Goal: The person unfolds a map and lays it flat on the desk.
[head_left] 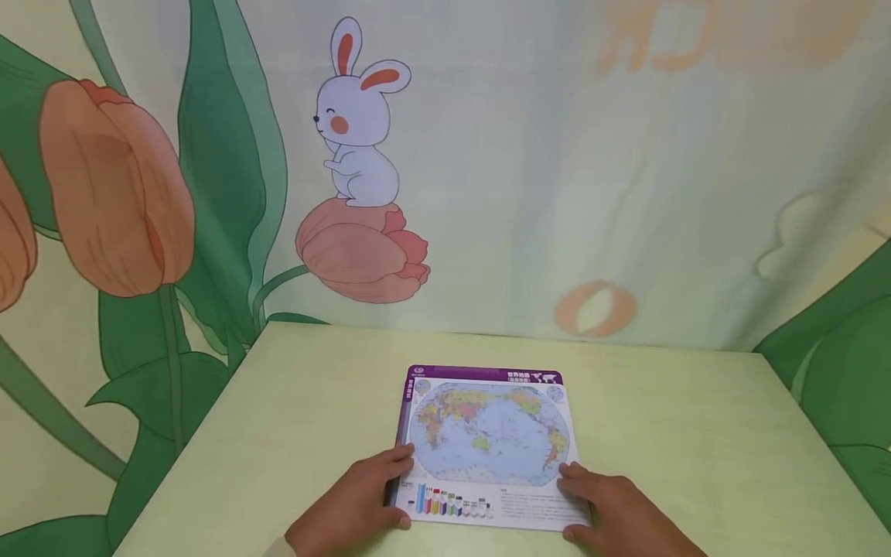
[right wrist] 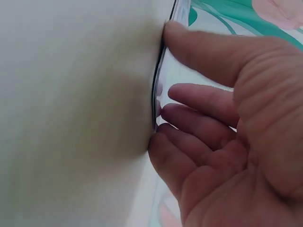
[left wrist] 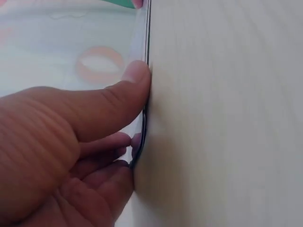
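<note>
A glossy world map board (head_left: 487, 433) with a purple top border lies flat near the front of the pale table (head_left: 696, 433). My left hand (head_left: 362, 503) grips its near left corner, thumb along the left edge. My right hand (head_left: 612, 510) grips the near right corner. In the left wrist view the left hand (left wrist: 61, 142) has thumb and fingertips against the board's thin dark edge (left wrist: 146, 47). In the right wrist view the right hand (right wrist: 246, 118) curls thumb and fingers onto the board's edge (right wrist: 158, 90), which bows slightly.
A printed curtain (head_left: 557, 193) with a rabbit (head_left: 358, 116) and orange tulips hangs right behind the table's far edge. The table's left and right edges slope down toward the front corners.
</note>
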The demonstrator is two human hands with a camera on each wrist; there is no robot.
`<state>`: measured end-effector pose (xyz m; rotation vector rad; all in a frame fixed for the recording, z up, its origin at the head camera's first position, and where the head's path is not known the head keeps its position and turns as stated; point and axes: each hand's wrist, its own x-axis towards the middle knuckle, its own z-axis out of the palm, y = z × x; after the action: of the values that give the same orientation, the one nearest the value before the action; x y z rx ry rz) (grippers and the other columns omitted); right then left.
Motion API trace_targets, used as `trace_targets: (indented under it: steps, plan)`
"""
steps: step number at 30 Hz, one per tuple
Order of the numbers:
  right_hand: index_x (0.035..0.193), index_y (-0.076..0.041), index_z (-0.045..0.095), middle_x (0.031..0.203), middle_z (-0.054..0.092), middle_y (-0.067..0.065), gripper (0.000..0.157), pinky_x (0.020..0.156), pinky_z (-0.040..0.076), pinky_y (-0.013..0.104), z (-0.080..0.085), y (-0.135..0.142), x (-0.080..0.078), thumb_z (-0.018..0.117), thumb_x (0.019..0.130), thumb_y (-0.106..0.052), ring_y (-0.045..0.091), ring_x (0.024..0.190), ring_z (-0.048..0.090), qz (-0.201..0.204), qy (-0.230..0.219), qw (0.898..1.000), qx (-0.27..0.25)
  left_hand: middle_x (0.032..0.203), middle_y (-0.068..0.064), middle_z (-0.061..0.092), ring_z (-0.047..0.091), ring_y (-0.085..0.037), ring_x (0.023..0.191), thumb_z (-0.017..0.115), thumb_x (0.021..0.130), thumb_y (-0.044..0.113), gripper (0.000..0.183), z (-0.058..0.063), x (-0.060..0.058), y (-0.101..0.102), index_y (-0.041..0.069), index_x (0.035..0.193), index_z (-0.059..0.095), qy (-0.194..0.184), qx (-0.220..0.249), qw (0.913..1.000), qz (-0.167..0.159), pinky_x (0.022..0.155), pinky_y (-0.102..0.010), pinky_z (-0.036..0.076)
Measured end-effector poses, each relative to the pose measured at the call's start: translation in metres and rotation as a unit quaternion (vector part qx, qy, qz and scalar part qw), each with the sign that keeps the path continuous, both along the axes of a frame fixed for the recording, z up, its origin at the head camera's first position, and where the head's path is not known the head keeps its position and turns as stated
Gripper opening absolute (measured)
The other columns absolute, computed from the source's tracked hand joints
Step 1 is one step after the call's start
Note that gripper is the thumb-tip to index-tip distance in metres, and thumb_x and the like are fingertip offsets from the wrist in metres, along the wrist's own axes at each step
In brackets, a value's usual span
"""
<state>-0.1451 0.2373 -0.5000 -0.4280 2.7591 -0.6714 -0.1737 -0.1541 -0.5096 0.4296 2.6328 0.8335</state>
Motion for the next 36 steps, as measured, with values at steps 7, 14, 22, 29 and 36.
trace_targets:
  steps: [7, 14, 22, 29, 36]
  plan:
    - [0.142, -0.007, 0.067, 0.153, 0.062, 0.004, 0.071, 0.107, 0.053, 0.056, -0.002, 0.003, -0.003, 0.087, 0.085, -0.045, 0.038, 0.136, 0.062, -0.001, -0.019, 1.000, -0.012, 0.163, -0.001, 0.051, 0.044, -0.034, 0.154, 0.090, 0.084, 0.028, 0.078, 0.003, -0.003, 0.000, 0.010, 0.152, 0.057, -0.007, -0.007, 0.9999, -0.009, 0.120, -0.055, 0.043]
    - [0.141, -0.006, 0.067, 0.153, 0.062, 0.006, 0.068, 0.105, 0.055, 0.053, -0.005, 0.004, -0.001, 0.085, 0.088, -0.045, 0.036, 0.135, 0.064, 0.024, 0.010, 1.000, -0.012, 0.162, -0.001, 0.053, 0.045, -0.034, 0.153, 0.087, 0.087, 0.027, 0.073, 0.006, 0.001, 0.003, 0.011, 0.152, 0.058, -0.014, -0.018, 0.9997, 0.005, 0.119, -0.055, 0.043]
    - [0.132, -0.006, 0.074, 0.142, 0.070, 0.008, 0.056, 0.098, 0.060, 0.048, -0.004, 0.003, 0.006, 0.086, 0.087, -0.038, 0.034, 0.123, 0.071, 0.042, 0.054, 0.998, 0.001, 0.150, 0.000, 0.065, 0.058, -0.036, 0.142, 0.085, 0.089, 0.021, 0.053, 0.008, 0.011, 0.004, 0.008, 0.138, 0.070, -0.022, -0.030, 0.9992, 0.015, 0.112, -0.054, 0.050]
    - [0.126, -0.006, 0.077, 0.138, 0.073, 0.007, 0.050, 0.098, 0.060, 0.048, 0.000, -0.001, 0.009, 0.089, 0.085, -0.032, 0.032, 0.123, 0.072, 0.016, 0.047, 0.999, -0.004, 0.149, 0.006, 0.065, 0.054, -0.040, 0.144, 0.083, 0.090, 0.013, 0.049, 0.009, 0.013, 0.002, 0.014, 0.137, 0.072, -0.071, -0.007, 0.9968, 0.037, 0.111, -0.059, 0.049]
    - [0.126, -0.003, 0.077, 0.136, 0.074, 0.008, 0.048, 0.102, 0.056, 0.054, 0.002, -0.008, 0.008, 0.089, 0.085, -0.027, 0.038, 0.125, 0.070, -0.011, 0.015, 1.000, -0.006, 0.148, 0.009, 0.065, 0.054, -0.041, 0.143, 0.084, 0.089, 0.013, 0.051, 0.008, 0.012, 0.001, 0.017, 0.138, 0.072, -0.079, -0.001, 0.9959, 0.044, 0.111, -0.061, 0.048]
